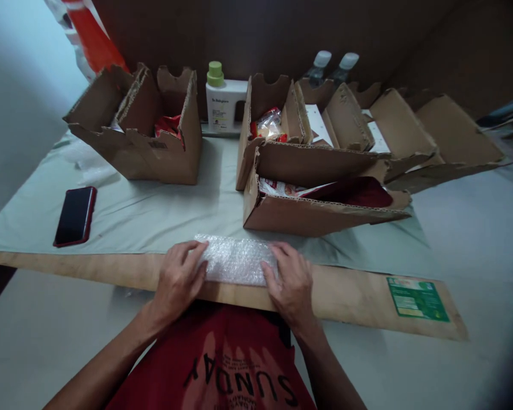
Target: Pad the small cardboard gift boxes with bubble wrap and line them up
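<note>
A flat, folded piece of bubble wrap (pixel 237 260) lies at the table's front edge, partly over the bare wooden strip. My left hand (pixel 179 272) grips its left end, thumb and fingers closed on the edge. At the opposite end my right hand (pixel 291 283) holds it the same way, with the thumb on top. Whether anything is inside the wrap cannot be made out. Just beyond it stands a long cardboard box (pixel 320 219) with a dark red item (pixel 354 192) and a printed packet (pixel 277 187) inside.
A phone (pixel 74 216) lies at left. Behind it stands a divided cardboard box (pixel 166 162). A green-capped white bottle (pixel 226 105) is at the back, and more cardboard boxes (pixel 404 122) fill the right. A green label (pixel 418 299) is on the wooden edge (pixel 346 293).
</note>
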Demonstrator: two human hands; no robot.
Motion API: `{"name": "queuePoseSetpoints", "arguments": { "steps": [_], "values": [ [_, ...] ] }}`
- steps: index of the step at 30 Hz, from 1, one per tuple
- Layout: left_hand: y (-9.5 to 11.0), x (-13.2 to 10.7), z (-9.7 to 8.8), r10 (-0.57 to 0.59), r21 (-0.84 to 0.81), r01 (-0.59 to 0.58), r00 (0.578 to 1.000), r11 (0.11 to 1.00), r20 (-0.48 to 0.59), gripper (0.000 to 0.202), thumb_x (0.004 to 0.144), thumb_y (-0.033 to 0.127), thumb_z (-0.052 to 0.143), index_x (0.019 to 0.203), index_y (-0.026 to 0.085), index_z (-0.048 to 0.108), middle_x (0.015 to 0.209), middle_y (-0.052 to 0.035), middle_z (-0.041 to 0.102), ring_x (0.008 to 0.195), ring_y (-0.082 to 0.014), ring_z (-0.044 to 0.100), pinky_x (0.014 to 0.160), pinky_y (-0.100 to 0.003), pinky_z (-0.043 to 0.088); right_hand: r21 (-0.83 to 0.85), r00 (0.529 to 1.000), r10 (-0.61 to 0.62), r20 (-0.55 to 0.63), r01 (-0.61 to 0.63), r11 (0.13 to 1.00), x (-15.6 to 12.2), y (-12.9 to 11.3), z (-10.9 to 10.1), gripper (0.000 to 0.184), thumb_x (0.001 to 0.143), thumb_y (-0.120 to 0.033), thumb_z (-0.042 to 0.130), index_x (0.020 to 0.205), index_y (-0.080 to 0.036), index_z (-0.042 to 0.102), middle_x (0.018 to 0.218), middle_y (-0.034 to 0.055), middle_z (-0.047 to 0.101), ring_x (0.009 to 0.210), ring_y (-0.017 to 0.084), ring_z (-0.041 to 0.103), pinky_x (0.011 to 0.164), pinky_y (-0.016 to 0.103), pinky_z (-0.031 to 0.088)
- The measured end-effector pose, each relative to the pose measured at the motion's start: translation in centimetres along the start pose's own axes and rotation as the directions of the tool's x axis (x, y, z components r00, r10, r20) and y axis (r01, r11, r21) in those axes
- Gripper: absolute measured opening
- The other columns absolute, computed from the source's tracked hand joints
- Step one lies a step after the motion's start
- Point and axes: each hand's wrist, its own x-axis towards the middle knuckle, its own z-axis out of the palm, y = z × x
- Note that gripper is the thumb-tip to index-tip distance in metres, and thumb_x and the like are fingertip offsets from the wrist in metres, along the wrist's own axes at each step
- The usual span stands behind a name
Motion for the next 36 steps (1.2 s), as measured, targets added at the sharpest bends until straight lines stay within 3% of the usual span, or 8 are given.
{"name": "queuePoseSetpoints", "arguments": {
  "steps": [6,11,14,17,21,25,31,36],
  "values": [
    [-0.4,1.2,2.8,0.1,-0.008,-0.103,0.947,0.995,0.305,0.025,0.093,0.016,0.053,0.108,0.02,0.071,0.093,-0.0091,0.067,0.084,-0.026,0.059,0.075,-0.039,0.051,0.107,0.967,-0.164,0.192,0.146,0.984,-1.4,0.1,1.4,0.028,0.1,-0.024,0.056,0.125,-0.023,0.068,0.135,0.0098,0.068,0.129,0.03,0.056,0.104,0.046,0.042],
    [-1.8,0.4,2.9,0.08,-0.139,-0.061,0.987,0.988,0.139,0.028,0.095,0.019,0.052,0.118,0.022,0.068,0.106,-0.0096,0.067,0.095,-0.0249,0.064,0.083,-0.037,0.054,0.022,0.998,0.012,0.066,-0.013,1.0,-1.8,3.6,-0.2,0.026,0.104,-0.028,0.048,0.118,-0.024,0.069,0.123,0.0089,0.072,0.119,0.028,0.061,0.098,0.045,0.045],
    [-2.8,0.0,2.5,-0.057,0.005,0.058,0.998,0.998,-0.013,0.033,0.094,0.03,0.057,0.125,0.021,0.065,0.115,-0.0131,0.066,0.102,-0.0305,0.063,0.087,-0.043,0.054,-0.074,0.994,0.037,0.101,-0.03,0.997,-0.2,3.9,0.2,0.03,0.102,-0.03,0.05,0.126,-0.021,0.066,0.126,0.0126,0.07,0.116,0.03,0.061,0.094,0.045,0.047],
    [-3.0,0.0,2.8,-0.142,0.143,0.141,0.99,0.98,0.002,0.035,0.09,0.039,0.061,0.117,0.018,0.068,0.115,-0.0166,0.067,0.099,-0.0359,0.062,0.085,-0.049,0.054,-0.139,0.993,0.078,0.093,-0.064,0.988,0.8,3.3,1.4,0.025,0.098,-0.028,0.053,0.116,-0.018,0.068,0.128,0.0174,0.069,0.113,0.034,0.062,0.09,0.048,0.049],
    [-2.0,-0.3,3.7,-0.164,0.087,0.162,0.986,0.983,0.011,0.016,0.089,0.029,0.055,0.09,0.02,0.067,0.116,-0.0166,0.069,0.099,-0.0351,0.063,0.085,-0.049,0.055,0.053,0.987,0.139,0.085,-0.144,0.988,-0.8,2.3,1.3,0.013,0.094,-0.021,0.053,0.094,-0.021,0.066,0.117,0.0133,0.073,0.104,0.03,0.067,0.088,0.045,0.053],
    [-2.6,-0.2,3.0,-0.161,-0.046,0.161,0.987,0.986,0.006,0.011,0.087,0.021,0.05,0.088,0.025,0.059,0.091,-0.0056,0.074,0.079,-0.0254,0.07,0.069,-0.036,0.056,0.364,0.95,0.25,0.186,-0.303,0.881,-3.7,0.5,-0.6,0.034,0.091,-0.02,0.054,0.124,-0.022,0.064,0.097,0.005,0.076,0.08,0.021,0.073,0.071,0.03,0.059],
    [-4.2,7.1,2.4,0.112,0.02,-0.112,0.993,0.993,0.022,0.037,0.092,0.02,0.05,0.127,0.02,0.061,0.097,-0.0083,0.077,0.084,-0.0262,0.071,0.078,-0.037,0.055,0.537,0.937,0.128,0.326,-0.295,0.791,-4.4,-3.1,0.0,0.072,0.086,-0.018,0.057,0.157,-0.028,0.043,0.135,0.0052,0.071,0.112,0.023,0.073,0.096,0.033,0.06],
    [-3.9,10.2,3.4,0.08,0.068,-0.091,0.984,0.994,0.158,0.049,0.084,0.013,0.056,0.133,0.014,0.06,0.115,-0.0167,0.072,0.104,-0.0311,0.066,0.091,-0.044,0.053,0.53,0.871,0.065,0.486,-0.353,0.771,-2.9,-4.0,1.1,0.048,0.092,-0.022,0.051,0.138,-0.025,0.067,0.134,0.0077,0.071,0.118,0.027,0.07,0.103,0.042,0.056]
  ]
}}
